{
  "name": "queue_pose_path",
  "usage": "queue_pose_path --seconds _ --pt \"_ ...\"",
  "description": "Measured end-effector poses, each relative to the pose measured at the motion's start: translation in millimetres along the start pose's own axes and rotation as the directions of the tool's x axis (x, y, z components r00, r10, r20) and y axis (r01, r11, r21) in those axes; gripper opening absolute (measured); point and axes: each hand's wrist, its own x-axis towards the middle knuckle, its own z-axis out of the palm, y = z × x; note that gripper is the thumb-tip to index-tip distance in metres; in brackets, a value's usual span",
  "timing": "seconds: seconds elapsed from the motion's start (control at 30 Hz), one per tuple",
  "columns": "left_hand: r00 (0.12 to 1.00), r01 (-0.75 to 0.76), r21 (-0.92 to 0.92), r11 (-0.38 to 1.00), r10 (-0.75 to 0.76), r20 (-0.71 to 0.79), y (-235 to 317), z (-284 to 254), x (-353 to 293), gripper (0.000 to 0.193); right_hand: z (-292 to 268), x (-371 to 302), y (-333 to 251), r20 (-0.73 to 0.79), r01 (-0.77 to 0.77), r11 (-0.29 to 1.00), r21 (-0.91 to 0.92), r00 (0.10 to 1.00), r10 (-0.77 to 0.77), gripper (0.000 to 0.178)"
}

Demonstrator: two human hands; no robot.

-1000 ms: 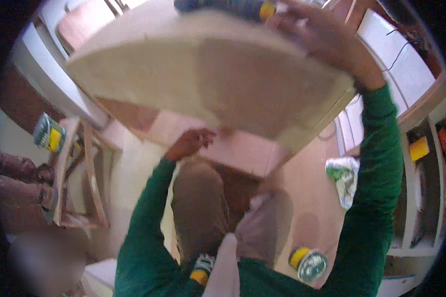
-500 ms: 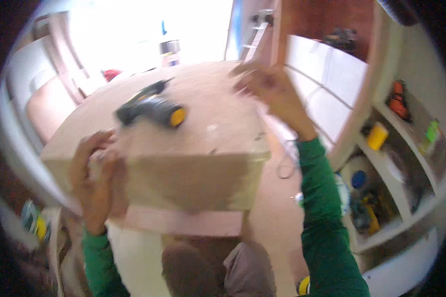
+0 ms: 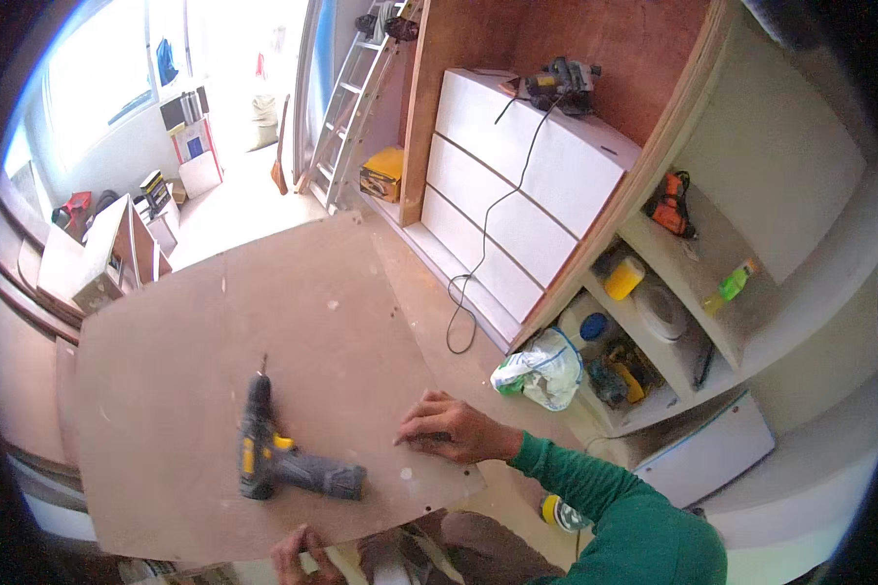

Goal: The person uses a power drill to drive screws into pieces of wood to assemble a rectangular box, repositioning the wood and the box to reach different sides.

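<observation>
A black-and-yellow cordless drill lies on its side on a broad brown wooden panel, its bit toward the far side. My right hand is low over the panel's right part, right of the drill's battery end. Its fingers are bunched together; whatever is between them, if anything, is hidden. At the panel's near edge is my left hand, fingers apart and partly cut off by the lower rim. No object shows in it. Small dark spots, perhaps screw heads, dot the panel's right edge.
A white drawer unit stands at the far right, with a corded power tool on top and its cable hanging down. Nearer are a plastic bag and shelves holding an orange drill. A stepladder leans at the back.
My view has swung, bringing the drawers and ladder further in. My right hand has come down from the air to the panel, and my left hand now sits at its near edge.
</observation>
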Motion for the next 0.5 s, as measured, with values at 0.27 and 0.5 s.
queue_pose_path --seconds 0.27,0.5 --pt "0.948 0.101 -0.119 0.988 -0.059 0.314 96.0 -12.9 70.7 0.021 -105.7 28.0 -9.3 0.077 -0.517 0.854 0.056 0.855 0.512 0.033" --pt "0.802 0.078 -0.106 0.991 0.001 0.598 156.3 124.5 138.2 0.018 -358.1 95.4 142.6 -0.326 -0.563 0.728 -0.391 0.824 0.462 0.043"
